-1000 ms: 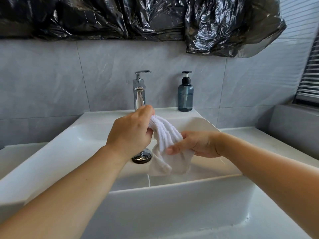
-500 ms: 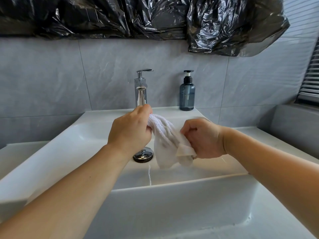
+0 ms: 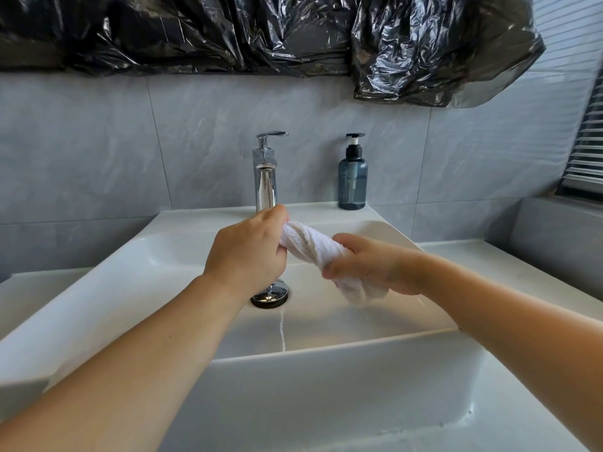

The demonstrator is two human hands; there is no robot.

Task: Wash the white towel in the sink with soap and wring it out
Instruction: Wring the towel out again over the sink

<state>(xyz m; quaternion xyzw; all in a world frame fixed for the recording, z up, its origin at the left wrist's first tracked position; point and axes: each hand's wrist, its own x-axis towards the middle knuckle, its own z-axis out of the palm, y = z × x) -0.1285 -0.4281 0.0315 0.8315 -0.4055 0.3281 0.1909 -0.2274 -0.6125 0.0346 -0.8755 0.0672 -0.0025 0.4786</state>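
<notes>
The white towel [image 3: 311,244] is twisted into a tight roll above the basin of the white sink [image 3: 375,340]. My left hand [image 3: 248,252] grips its upper left end. Around its lower right end my right hand [image 3: 372,265] is closed, and a loose tail of towel hangs below that fist. A thin trickle of water runs down the basin's near slope from the chrome drain plug [image 3: 270,296]. The blue soap pump bottle [image 3: 352,177] stands on the sink's back ledge, right of the chrome faucet [image 3: 266,174].
Grey tiled wall rises behind the sink. Crumpled black plastic sheeting [image 3: 293,34] hangs above it. A grey ledge [image 3: 561,236] and window blinds [image 3: 587,148] are at the right. White countertop [image 3: 29,288] flanks the sink on both sides.
The towel hung loose from my left hand a second ago; my right hand closed round its lower part and both hands twisted it into a tight roll.
</notes>
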